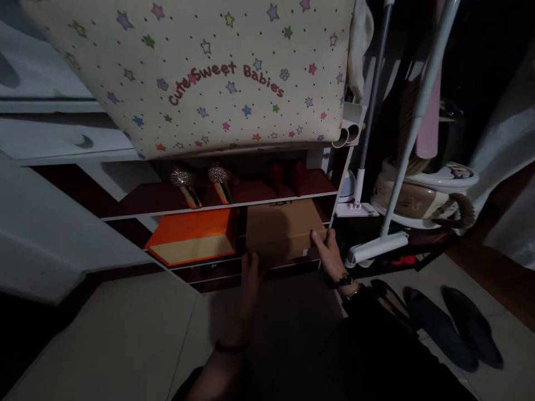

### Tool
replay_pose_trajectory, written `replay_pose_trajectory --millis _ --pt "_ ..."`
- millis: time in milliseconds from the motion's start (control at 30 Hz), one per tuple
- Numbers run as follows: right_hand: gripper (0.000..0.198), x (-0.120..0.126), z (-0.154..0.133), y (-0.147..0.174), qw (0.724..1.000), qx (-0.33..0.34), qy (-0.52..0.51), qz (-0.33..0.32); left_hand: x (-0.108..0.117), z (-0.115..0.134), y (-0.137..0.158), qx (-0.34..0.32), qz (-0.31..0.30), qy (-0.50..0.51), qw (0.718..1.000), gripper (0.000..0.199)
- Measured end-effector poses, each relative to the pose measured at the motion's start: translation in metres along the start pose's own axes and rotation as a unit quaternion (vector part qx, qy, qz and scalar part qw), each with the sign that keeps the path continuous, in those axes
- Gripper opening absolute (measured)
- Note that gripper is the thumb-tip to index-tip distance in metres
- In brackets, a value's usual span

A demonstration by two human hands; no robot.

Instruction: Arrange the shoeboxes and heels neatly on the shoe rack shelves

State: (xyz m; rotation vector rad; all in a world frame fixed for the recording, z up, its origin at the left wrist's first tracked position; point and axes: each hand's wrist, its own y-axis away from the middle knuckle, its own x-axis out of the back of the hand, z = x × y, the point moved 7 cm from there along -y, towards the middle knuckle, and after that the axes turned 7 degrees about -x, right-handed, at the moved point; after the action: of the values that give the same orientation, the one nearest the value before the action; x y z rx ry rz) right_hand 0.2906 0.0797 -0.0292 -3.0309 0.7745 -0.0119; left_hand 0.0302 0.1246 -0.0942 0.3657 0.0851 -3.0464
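Note:
A brown cardboard shoebox [288, 223] rests on the middle shelf of a low shoe rack, its front end pointing towards me. My right hand [329, 253], with a watch at the wrist, grips the box's front right corner, thumb on the top edge. At the front left corner, my left hand [252, 275] holds the box with its fingers against the side; shadow hides part of the grip. Left of the box, on the same shelf, lies an orange box [194, 236] with a cream front.
Glittery heels [217, 181] and red shoes [288, 175] stand on the shelf above. A star-patterned cover [229, 117] hangs over the rack. On the right are a squeegee mop [378, 248], a flat mop [357, 209] and a lidded pot [412, 195]. Dark slippers [441, 328] lie on the tiles.

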Motion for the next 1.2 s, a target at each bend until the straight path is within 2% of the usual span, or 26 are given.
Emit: replay_pose_trajectory --millis 100,200,300,433,500,633,667,733,867,967,1033,1200 --pt "0.065 0.009 -0.005 0.010 0.998 0.061 0.016 0.018 0.000 -0.005 0.028 0.008 0.017 0.040 0.999 0.063" --pt "0.082 0.016 -0.013 0.015 0.987 0.146 0.056 0.033 -0.009 -0.007 0.047 0.007 0.014 0.083 0.996 0.068" --pt "0.102 0.021 -0.020 0.019 0.965 0.208 0.147 0.059 -0.013 -0.008 0.050 0.016 0.034 0.131 0.991 0.072" --pt "0.110 0.021 -0.029 0.029 0.923 0.250 0.282 0.076 -0.013 -0.009 0.045 0.039 0.053 0.175 0.982 0.072" --pt "0.112 0.017 -0.037 0.036 0.882 0.276 0.373 0.084 -0.012 -0.011 0.045 0.054 0.051 0.183 0.980 0.069" --pt "0.113 -0.004 -0.044 0.048 0.760 0.351 0.546 0.035 -0.016 -0.016 0.049 0.061 0.025 0.194 0.979 0.068" --pt "0.113 -0.010 -0.043 0.050 0.739 0.367 0.565 0.013 -0.018 -0.018 0.050 0.056 0.020 0.196 0.979 0.068" --pt "0.107 -0.019 -0.039 0.052 0.716 0.390 0.579 -0.013 -0.021 -0.021 0.052 0.054 0.013 0.197 0.979 0.066" --pt "0.090 -0.025 -0.029 0.056 0.705 0.441 0.555 -0.019 -0.024 -0.027 0.059 0.083 0.003 0.202 0.976 0.065" --pt "0.087 -0.019 -0.023 0.062 0.705 0.500 0.503 -0.009 -0.016 -0.025 0.060 0.105 0.022 0.185 0.977 0.066" --pt "0.087 -0.010 -0.020 0.062 0.705 0.526 0.476 -0.010 -0.007 -0.021 0.058 0.115 0.038 0.156 0.980 0.061" --pt "0.081 0.009 -0.021 0.048 0.705 0.542 0.457 -0.040 0.003 -0.013 0.042 0.137 0.008 0.153 0.979 0.041"
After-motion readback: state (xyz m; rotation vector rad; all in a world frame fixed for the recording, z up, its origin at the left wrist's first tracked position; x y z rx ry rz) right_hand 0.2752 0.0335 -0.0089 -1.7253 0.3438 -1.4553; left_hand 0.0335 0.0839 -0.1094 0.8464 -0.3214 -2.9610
